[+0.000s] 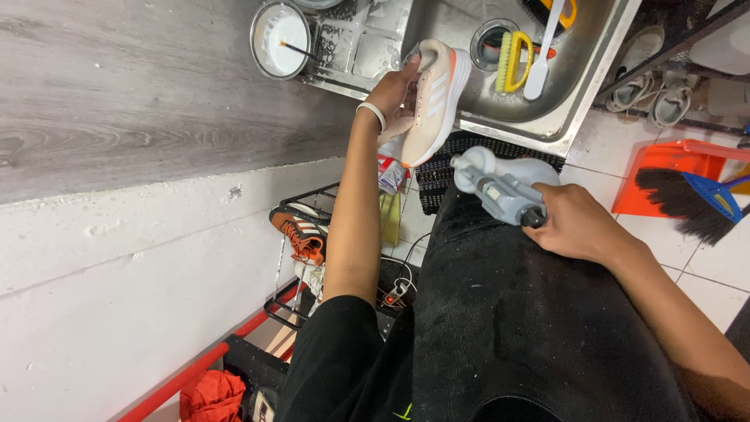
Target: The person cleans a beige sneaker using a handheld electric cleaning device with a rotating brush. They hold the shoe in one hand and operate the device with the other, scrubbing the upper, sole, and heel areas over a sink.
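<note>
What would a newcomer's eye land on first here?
First the pale shoe, held up by the left hand over the edge of the steel sink. Next the grey power tool in the right hand, low over a black apron. Then the yellow brush in the sink and the orange shoe on the rack below.

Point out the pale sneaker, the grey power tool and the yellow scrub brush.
pale sneaker (pixel 434 98), head view, on its striped side panel.
grey power tool (pixel 500 187), head view, on its body.
yellow scrub brush (pixel 513 61), head view, on its handle loop.
</note>
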